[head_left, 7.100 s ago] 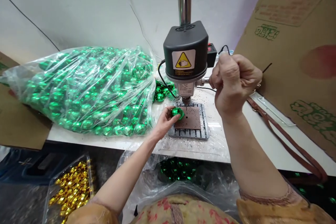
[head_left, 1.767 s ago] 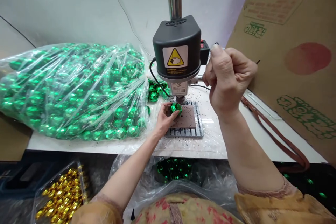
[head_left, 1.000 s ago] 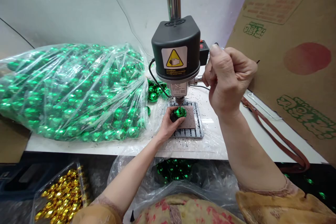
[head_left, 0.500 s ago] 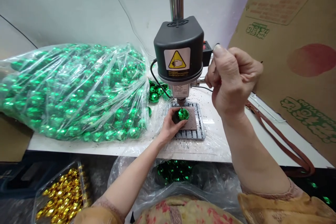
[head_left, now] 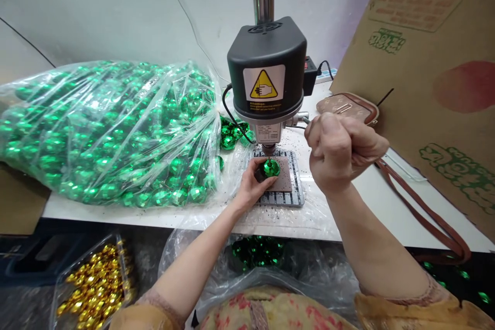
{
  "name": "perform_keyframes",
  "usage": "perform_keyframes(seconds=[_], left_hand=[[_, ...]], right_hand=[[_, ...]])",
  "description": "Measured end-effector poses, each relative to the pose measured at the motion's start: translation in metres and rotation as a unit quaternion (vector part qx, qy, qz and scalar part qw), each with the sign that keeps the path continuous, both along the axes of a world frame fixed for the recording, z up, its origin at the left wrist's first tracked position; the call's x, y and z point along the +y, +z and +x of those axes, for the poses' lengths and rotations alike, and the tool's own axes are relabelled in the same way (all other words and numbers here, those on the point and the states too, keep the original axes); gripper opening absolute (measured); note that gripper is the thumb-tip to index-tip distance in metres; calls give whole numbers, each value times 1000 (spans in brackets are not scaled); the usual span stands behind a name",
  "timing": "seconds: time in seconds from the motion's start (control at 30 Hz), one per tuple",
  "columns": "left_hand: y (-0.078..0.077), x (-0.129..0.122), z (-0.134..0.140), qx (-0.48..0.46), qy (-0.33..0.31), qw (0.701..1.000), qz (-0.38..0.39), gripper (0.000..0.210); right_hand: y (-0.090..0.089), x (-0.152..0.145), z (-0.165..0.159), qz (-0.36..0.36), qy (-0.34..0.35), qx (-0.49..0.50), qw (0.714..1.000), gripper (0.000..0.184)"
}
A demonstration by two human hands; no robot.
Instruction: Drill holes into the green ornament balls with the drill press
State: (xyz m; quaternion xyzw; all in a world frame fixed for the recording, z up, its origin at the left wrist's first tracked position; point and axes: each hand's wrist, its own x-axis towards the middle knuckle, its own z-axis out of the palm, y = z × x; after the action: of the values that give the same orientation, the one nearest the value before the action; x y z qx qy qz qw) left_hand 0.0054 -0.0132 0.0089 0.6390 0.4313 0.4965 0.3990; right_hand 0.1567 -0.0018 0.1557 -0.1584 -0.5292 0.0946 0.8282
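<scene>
My left hand (head_left: 253, 184) curls round a shiny green faceted ball (head_left: 271, 168), pinching it between thumb and fingers. The ball rests on a brown pad (head_left: 285, 180) on the slotted metal base (head_left: 297, 197) of a small drill press (head_left: 266, 72). The chuck (head_left: 268, 149) is directly above the ball, with the bit at the ball's top. To the right of the machine, my right hand (head_left: 340, 152) makes a fist round the drill press lever, most of which it hides. A metal lever hub (head_left: 301, 117) shows beside the fist.
At left, a clear plastic bag (head_left: 116, 134) bulges with green balls. A patterned purse (head_left: 348, 108) with a brown strap (head_left: 421, 211) lies near a leaning cardboard box (head_left: 436, 62). Dark shavings litter the white table (head_left: 135, 216). Below are gold balls (head_left: 95, 283) in a clear tray.
My right fist has come down and slightly toward me with the lever, uncovering the purse and a plug behind it. My left hand keeps the ball in place under the chuck.
</scene>
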Motion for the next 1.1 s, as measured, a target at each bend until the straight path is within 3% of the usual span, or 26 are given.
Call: perform_keyframes(seconds=[0.87, 0.97, 1.1], left_hand=[[-1, -1, 0, -7, -7, 1000, 9, 46], [0, -1, 1, -4, -2, 1000, 8, 46], [2, 0, 4, 8, 38, 999, 13, 45]], right_hand=[[-33, 3, 7, 92, -9, -68, 993, 50], [-22, 1, 5, 70, -11, -49, 996, 50], [16, 2, 3, -42, 8, -11, 999, 48]])
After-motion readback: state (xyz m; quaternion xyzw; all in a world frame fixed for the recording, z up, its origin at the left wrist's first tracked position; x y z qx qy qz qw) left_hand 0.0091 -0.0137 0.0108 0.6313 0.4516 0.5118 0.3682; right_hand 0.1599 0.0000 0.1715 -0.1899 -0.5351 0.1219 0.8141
